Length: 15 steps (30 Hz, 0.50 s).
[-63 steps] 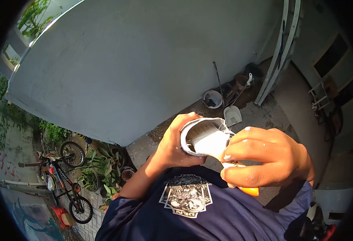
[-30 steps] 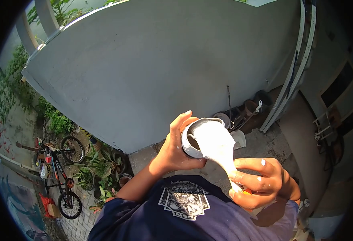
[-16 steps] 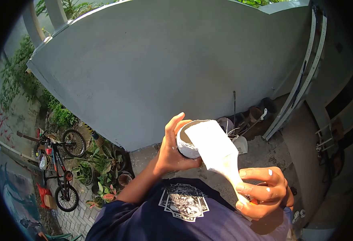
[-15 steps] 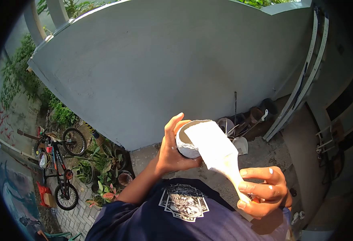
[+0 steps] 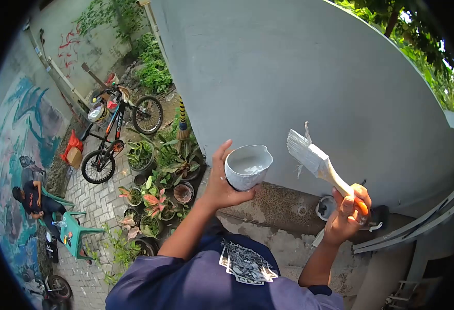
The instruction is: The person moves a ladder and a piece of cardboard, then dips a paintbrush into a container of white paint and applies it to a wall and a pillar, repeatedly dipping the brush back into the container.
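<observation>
The clearest writing is on the bike: pale capitals along its dark frame that look like "CONTE", though the first letter is hard to be sure of. Your dark blue shirt carries a black-and-white print; along its lower edge you can make out "DEN", partly lost in the folds. The seated person at far left has red lettering on a black top, too small to read.

Your left hand is wrapped around the cup, open only as wide as its body, with your thumb under the right side and your fingers up the left. The cup sits just past your palm, rough and whitish outside, its mouth tilted so you see pale liquid inside.

Your right hand is closed around the brush near its orange handle end. The white-coated bristles reach out of that grip, up and to the left, apart from the cup and to its right. A few strands splay from the bristles' sides.

Beyond your hands stands the grey wall. Left of the cup are potted plants and an upright broom; the green table is beside the seated person.
</observation>
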Each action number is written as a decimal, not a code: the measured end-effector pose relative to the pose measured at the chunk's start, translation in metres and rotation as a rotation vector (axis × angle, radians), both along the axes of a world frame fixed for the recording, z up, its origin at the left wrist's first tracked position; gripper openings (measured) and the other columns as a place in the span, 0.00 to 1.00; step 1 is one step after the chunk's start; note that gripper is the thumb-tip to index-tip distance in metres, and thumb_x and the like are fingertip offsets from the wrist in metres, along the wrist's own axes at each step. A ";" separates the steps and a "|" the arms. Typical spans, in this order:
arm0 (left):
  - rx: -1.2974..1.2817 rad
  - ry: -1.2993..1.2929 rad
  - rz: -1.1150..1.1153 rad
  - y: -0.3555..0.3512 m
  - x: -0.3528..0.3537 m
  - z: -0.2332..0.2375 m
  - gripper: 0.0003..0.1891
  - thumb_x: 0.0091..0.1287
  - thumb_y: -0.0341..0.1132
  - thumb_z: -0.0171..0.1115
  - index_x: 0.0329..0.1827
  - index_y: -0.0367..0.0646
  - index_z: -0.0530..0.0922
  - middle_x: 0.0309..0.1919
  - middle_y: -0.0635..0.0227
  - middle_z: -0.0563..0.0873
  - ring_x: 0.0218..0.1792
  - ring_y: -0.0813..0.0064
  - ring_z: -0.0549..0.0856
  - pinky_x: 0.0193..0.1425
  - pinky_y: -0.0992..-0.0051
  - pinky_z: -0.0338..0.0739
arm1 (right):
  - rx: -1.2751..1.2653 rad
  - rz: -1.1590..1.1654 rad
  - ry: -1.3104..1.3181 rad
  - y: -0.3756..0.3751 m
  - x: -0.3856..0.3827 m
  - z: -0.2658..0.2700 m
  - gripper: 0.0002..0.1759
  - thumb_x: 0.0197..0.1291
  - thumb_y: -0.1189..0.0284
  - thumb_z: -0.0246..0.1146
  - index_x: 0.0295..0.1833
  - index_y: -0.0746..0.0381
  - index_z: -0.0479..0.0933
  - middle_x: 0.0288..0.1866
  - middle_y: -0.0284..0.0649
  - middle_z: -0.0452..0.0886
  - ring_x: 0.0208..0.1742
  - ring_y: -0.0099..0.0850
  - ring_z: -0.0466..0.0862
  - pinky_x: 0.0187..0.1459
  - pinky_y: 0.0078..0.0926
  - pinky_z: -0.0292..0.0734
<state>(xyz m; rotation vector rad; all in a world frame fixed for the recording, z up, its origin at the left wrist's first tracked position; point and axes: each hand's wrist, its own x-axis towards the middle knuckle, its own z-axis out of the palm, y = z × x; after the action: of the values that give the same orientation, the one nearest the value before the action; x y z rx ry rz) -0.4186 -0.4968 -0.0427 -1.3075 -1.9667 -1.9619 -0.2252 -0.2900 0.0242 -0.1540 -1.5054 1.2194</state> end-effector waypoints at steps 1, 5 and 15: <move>0.030 -0.052 0.069 -0.015 -0.017 -0.004 0.62 0.48 0.33 0.82 0.81 0.37 0.45 0.60 0.52 0.80 0.62 0.60 0.83 0.70 0.61 0.74 | -0.004 0.047 -0.038 -0.002 -0.020 -0.004 0.16 0.72 0.70 0.67 0.59 0.66 0.74 0.59 0.45 0.73 0.58 0.37 0.83 0.54 0.36 0.91; 0.069 -0.048 0.268 -0.082 -0.087 0.000 0.62 0.49 0.32 0.82 0.81 0.37 0.44 0.61 0.53 0.79 0.61 0.61 0.83 0.69 0.62 0.75 | -0.092 0.224 -0.226 -0.019 -0.109 -0.024 0.13 0.74 0.79 0.62 0.60 0.68 0.75 0.61 0.43 0.74 0.59 0.34 0.82 0.57 0.37 0.90; 0.137 -0.050 0.727 -0.240 -0.209 -0.002 0.60 0.50 0.30 0.79 0.83 0.46 0.45 0.64 0.53 0.75 0.63 0.60 0.81 0.67 0.61 0.79 | -0.683 0.563 -0.454 -0.093 -0.317 -0.079 0.12 0.74 0.76 0.63 0.57 0.71 0.73 0.54 0.45 0.80 0.52 0.35 0.87 0.55 0.34 0.90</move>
<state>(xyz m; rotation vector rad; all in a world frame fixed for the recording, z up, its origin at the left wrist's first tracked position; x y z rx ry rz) -0.6274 -0.7368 -0.0448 -0.4068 -1.8995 -1.7111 -0.5417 -0.3830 -0.0546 -0.5110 -1.4934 2.2513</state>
